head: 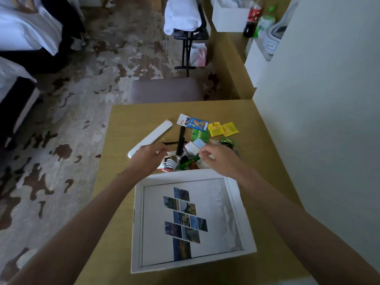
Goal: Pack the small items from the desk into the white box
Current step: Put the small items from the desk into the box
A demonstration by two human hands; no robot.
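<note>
A person reaches both bare arms over a wooden desk (127, 128) toward a heap of small items lying just beyond the far edge of the white box (234, 194). The box sits open on the near part of the desk, and its floor shows a printed sheet with a staggered set of small photographs (185, 221).

The left hand (147, 156) hangs over the left side of the heap with its fingers curled downward, close to a coiled white cable (169, 163); whether it grips anything cannot be told. The right hand (218, 156) is over the right side of the heap, and its thumb and forefinger pinch a green wrapper (195, 158).

Farther out, a black stick-shaped object (181, 140) lies pointing away from the person, with a small white cube-like block (195, 146) just to its right. A long white bar (151, 137) lies diagonally to the left of the heap. At the far side of the heap rest a blue-and-white sachet (192, 121), two yellow sachets (223, 129) and a green sachet (199, 135), all near one another.

Beyond the desk stands a grey-topped stool (166, 90) on a patterned carpet (67, 112).
</note>
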